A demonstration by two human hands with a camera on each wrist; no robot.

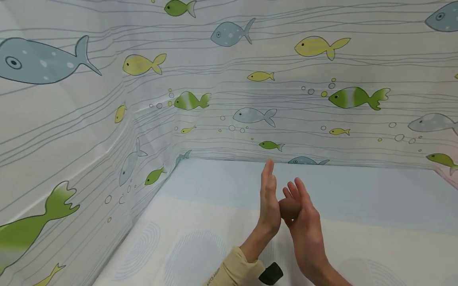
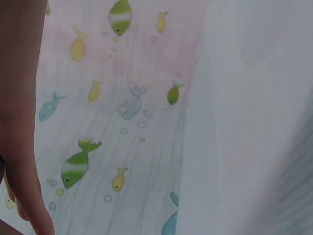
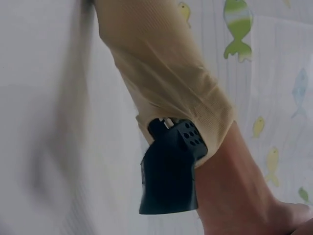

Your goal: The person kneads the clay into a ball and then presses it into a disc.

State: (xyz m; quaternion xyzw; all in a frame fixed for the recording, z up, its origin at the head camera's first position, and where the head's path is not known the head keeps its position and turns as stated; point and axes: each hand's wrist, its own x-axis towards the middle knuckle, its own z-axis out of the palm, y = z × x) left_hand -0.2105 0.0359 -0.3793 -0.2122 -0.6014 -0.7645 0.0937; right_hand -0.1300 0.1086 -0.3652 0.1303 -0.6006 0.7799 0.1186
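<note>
A smooth brown ball (image 1: 290, 208) sits between the two palms in the head view, partly covered by the right hand. My left hand (image 1: 269, 204) is held upright on its edge, fingers straight, its palm against the ball. Facing it, my right hand (image 1: 309, 230) touches the ball from the other side with fingers extended and slightly spread. At the left edge of the left wrist view, part of the right hand (image 2: 22, 166) shows. The left hand's wrist (image 3: 234, 181) appears in the right wrist view, below a beige sleeve (image 3: 161, 63); the ball is out of sight there.
A black device (image 1: 271, 274) is fixed at the left cuff. Beneath the hands lies a pale surface (image 1: 200, 214) with blue bands and circles. Fish-printed white sheeting (image 1: 229, 87) rises behind it and along the left side.
</note>
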